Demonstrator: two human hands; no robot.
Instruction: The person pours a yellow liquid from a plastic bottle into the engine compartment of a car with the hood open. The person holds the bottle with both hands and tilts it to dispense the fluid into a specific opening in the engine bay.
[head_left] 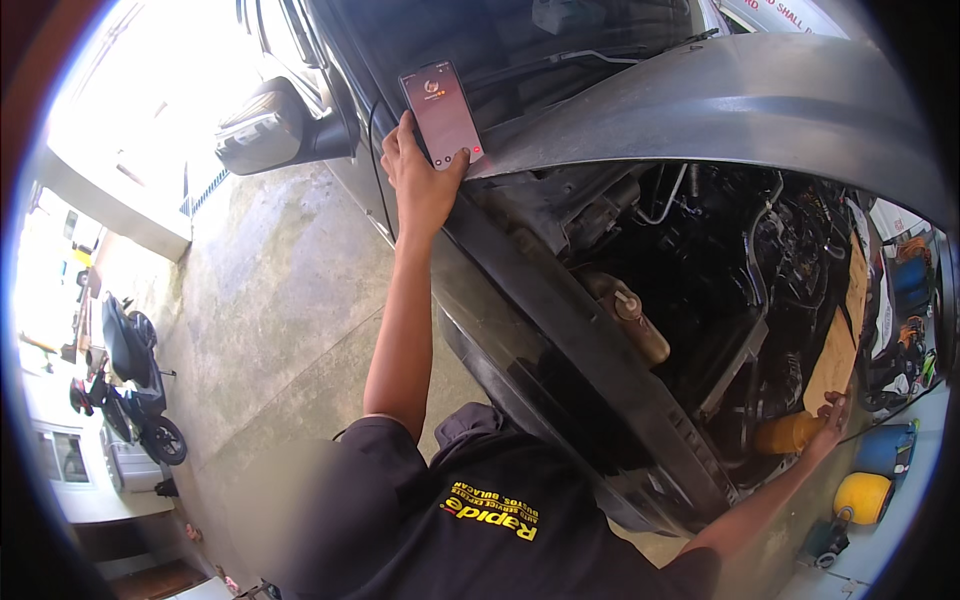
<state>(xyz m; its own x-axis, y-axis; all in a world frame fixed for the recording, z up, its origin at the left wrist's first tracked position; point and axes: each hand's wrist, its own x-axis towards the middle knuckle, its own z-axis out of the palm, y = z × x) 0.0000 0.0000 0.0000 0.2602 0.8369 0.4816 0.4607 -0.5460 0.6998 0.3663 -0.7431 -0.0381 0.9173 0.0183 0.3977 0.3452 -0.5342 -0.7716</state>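
In my raised left hand (pixel 425 185) is a lit smartphone (pixel 443 118), its screen facing me and the thumb on its lower edge. The phone is beside the lifted hood (pixel 700 105) of a dark grey vehicle, near the windshield. At the lower right, my right hand (pixel 825 428) grips one end of an orange cylindrical container (pixel 785 434) at the front of the engine bay. Part of that grip is hidden. A strip of brown cardboard (pixel 835 345) stands just beyond this hand.
The open engine bay holds a yellowed plastic reservoir (pixel 630 322) behind the dark fender (pixel 560 360). A side mirror (pixel 265 125) juts out at the upper left. Yellow (pixel 862 497) and blue (pixel 886 450) containers stand at the right. A motorcycle (pixel 135 370) is parked far left.
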